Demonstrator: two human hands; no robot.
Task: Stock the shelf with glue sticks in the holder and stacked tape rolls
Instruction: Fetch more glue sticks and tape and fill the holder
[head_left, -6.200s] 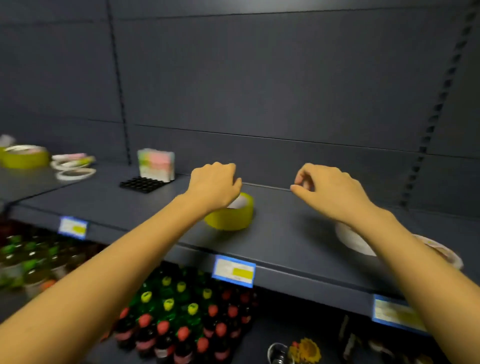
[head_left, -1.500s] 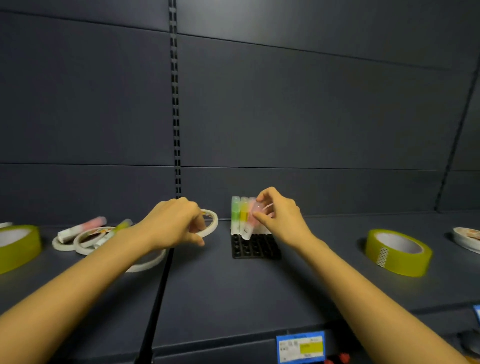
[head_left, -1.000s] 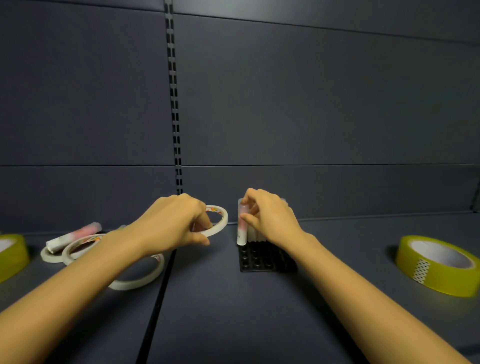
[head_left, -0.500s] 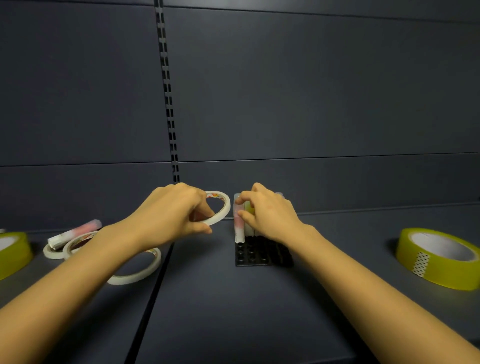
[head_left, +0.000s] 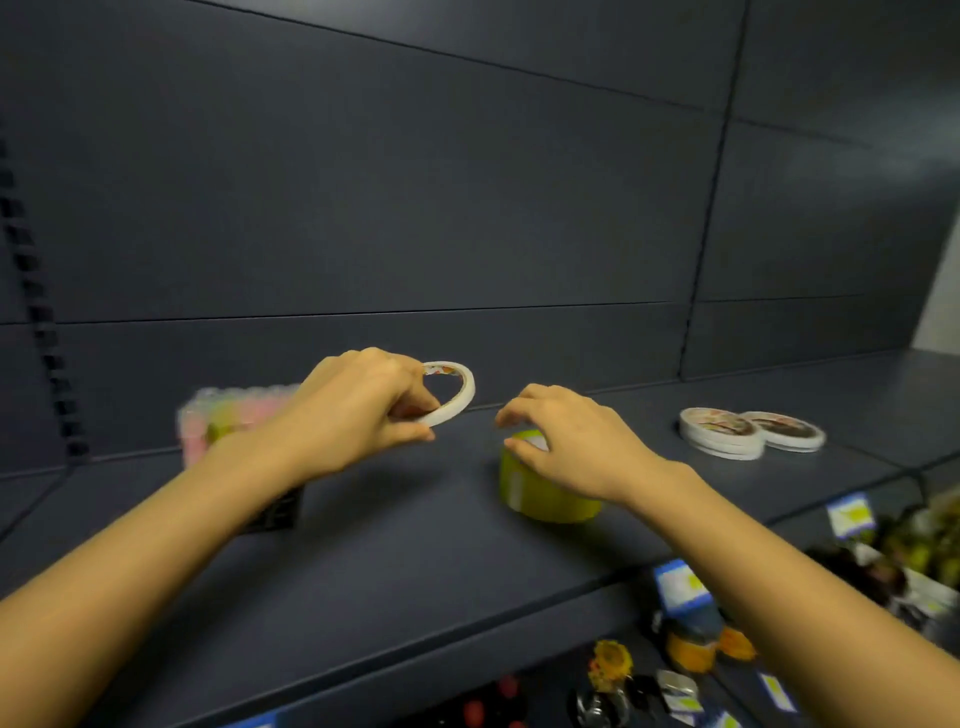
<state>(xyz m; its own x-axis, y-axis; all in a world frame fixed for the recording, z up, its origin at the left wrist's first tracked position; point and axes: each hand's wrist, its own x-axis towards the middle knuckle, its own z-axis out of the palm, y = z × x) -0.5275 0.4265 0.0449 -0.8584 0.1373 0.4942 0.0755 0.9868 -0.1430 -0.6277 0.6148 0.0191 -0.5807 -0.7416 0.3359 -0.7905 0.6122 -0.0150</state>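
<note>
One thin tape ring (head_left: 467, 391) is sitting pinched in the left hand (head_left: 358, 410). The right hand (head_left: 571, 441) is hovering, fingers loose, just above the flat yellow roll (head_left: 545, 501).

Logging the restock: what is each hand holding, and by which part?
Left hand pinches the thin white tape ring by its near rim. Right hand sits over the yellow tape roll; grip unclear.
</note>
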